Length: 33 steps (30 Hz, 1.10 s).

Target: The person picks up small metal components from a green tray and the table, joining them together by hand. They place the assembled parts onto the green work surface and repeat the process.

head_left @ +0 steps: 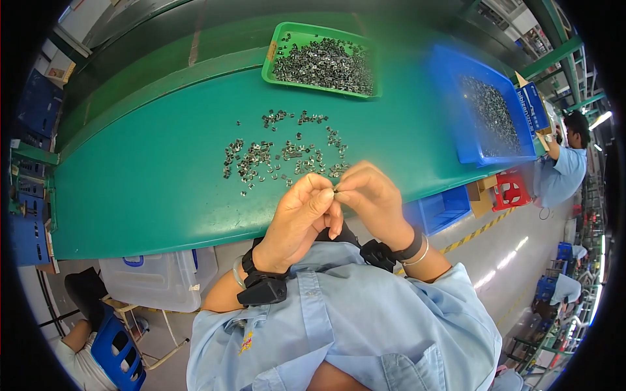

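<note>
My left hand [305,212] and my right hand [373,199] meet just above the near edge of the green table [163,195]. Between their fingertips is a tiny dark part [336,191], mostly covered by the fingers. Both hands pinch at it with thumb and forefinger. Beyond my hands, small metal and black pieces [256,156] lie loosely scattered on the table. A green tray [277,78] filled with many similar-looking pieces stands farther back.
At the right end of the table is a blue bin [466,140] of small parts. An empty-looking blue crate [447,210], a carton [481,195] and a red stool [510,190] stand below it. A clear plastic box [153,280] sits under the left edge. Other people work nearby.
</note>
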Each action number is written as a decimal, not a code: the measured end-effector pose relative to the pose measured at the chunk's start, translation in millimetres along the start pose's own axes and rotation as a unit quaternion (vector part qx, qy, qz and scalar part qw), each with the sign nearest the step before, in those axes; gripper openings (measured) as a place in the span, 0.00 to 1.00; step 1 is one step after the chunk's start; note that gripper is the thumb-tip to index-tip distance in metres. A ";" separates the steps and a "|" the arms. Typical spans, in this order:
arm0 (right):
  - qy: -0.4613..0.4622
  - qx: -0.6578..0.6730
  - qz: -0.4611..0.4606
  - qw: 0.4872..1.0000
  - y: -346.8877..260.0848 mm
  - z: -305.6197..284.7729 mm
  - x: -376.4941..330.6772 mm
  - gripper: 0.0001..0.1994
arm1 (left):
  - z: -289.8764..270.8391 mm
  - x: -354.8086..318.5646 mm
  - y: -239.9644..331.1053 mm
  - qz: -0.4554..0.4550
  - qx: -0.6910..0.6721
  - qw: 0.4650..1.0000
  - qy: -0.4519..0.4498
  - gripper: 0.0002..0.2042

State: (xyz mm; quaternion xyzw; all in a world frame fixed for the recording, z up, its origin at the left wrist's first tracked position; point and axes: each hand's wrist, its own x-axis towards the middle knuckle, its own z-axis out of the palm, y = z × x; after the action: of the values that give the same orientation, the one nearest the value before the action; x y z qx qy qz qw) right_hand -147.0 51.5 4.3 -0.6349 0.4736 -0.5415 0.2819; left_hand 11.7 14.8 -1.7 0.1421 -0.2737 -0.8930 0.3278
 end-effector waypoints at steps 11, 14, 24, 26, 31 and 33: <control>-0.026 0.018 0.001 1.000 1.5 0.0 1.9 0.07 | -4.3 -1.3 2.2 -0.001 0.011 1.000 -0.009 0.09; -0.024 0.015 0.000 1.000 1.4 0.2 2.1 0.07 | -4.2 -1.4 0.7 0.007 0.019 1.000 -0.002 0.09; -0.018 0.022 0.012 1.000 2.2 1.2 1.0 0.06 | -1.3 -1.4 -2.1 0.028 0.038 0.999 0.020 0.09; -0.002 0.071 0.047 0.996 1.6 2.8 -0.6 0.06 | -0.1 -1.2 -2.8 0.029 0.034 0.999 0.023 0.09; 0.022 0.119 0.088 0.989 -1.9 6.1 -2.0 0.06 | 1.0 -0.8 -4.6 0.045 0.047 0.998 0.023 0.08; 0.024 0.113 0.080 0.990 -0.4 7.1 -2.3 0.05 | 0.7 -0.4 -5.6 0.051 0.046 0.997 0.030 0.08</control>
State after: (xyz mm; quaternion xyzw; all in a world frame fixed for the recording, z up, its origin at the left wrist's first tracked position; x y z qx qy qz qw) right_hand -140.0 52.7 1.9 -0.5459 0.4655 -0.5821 0.3826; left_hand 8.9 18.9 -4.3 0.1696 -0.3115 -0.8570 0.3737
